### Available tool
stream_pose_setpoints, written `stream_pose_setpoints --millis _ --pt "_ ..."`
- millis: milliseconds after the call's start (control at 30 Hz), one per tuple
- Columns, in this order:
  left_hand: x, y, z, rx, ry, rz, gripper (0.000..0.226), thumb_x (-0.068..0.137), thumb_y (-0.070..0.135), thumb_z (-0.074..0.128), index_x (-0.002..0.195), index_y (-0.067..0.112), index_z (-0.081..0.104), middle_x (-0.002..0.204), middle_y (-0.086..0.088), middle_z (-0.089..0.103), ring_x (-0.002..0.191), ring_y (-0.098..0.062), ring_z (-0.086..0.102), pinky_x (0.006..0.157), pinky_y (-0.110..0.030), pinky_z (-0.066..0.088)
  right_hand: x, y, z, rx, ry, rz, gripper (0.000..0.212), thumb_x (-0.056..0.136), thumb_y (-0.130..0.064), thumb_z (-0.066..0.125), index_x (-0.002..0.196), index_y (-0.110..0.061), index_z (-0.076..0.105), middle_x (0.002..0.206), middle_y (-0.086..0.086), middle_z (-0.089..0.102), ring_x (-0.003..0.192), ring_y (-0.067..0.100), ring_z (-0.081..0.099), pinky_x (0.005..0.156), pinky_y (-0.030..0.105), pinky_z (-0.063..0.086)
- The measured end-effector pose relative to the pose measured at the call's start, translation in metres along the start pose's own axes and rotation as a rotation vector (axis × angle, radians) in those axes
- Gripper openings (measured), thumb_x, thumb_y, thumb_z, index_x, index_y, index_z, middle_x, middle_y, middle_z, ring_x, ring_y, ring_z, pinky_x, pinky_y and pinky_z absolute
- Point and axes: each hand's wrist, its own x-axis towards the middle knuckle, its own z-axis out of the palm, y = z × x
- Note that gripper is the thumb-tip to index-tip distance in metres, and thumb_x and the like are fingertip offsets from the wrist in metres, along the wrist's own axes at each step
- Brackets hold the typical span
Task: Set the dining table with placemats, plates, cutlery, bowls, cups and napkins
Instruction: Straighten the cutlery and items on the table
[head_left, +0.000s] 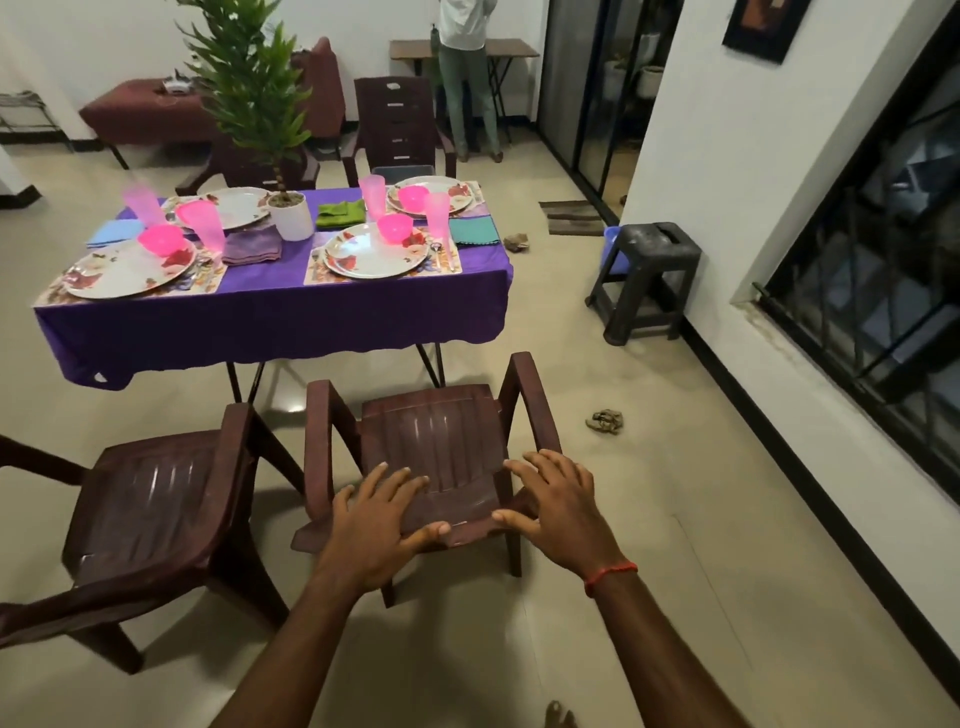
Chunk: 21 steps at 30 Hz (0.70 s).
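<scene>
Backrest of the brown chair (431, 441) bears the left hand (379, 519) and right hand (558, 514), both flat with fingers spread, gripping nothing. Dining table (270, 317) stands beyond the chair, laid with placemats (317, 270), plates (374, 254), pink bowls (395, 227), pink cups (373, 195) and napkins (340, 213).

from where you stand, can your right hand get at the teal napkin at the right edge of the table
Probably not. The right hand rests on the backrest of the brown chair, and that chair's whole seat lies between it and the table, where the teal napkin sits well back.
</scene>
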Motion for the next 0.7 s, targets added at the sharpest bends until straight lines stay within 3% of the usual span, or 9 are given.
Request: stream_pose_setpoints --millis 133,333,700 --pt "0.017 0.026 -0.013 -0.035 0.026 0.055 0.117 0.061 0.101 -0.011 0.158 0.043 0.019 0.17 0.011 0.008 0.156 -0.014 -0.005 0.124 -0.054 0.005 -0.001 0.013 -0.024 0.026 0.05 0.096 0.072 0.085 -0.077 0.034 0.146 -0.039 0.042 0.155 -0.005 0.04 0.146 0.018 0.025 0.116 0.04 0.021" --pt "0.05 0.074 -0.009 -0.074 0.074 0.159 0.103 0.073 0.097 -0.001 0.159 0.043 0.016 0.17 0.012 0.005 0.155 -0.01 -0.011 0.125 -0.052 0.001 -0.011 0.05 -0.052 0.027 0.048 0.144 0.075 0.083 -0.08 0.026 0.144 -0.039 0.043 0.153 -0.006 0.04 0.145 0.018 0.025 0.114 0.039 0.023" --pt "0.117 0.217 0.001 -0.134 0.095 0.264 0.083 0.089 0.084 0.024 0.159 0.041 0.013 0.17 0.015 0.002 0.152 -0.004 -0.016 0.124 -0.048 -0.004 -0.012 0.176 -0.105 0.01 0.037 0.2 0.063 0.091 -0.068 0.05 0.147 -0.038 0.041 0.158 -0.005 0.035 0.148 0.019 0.018 0.116 0.041 0.019"
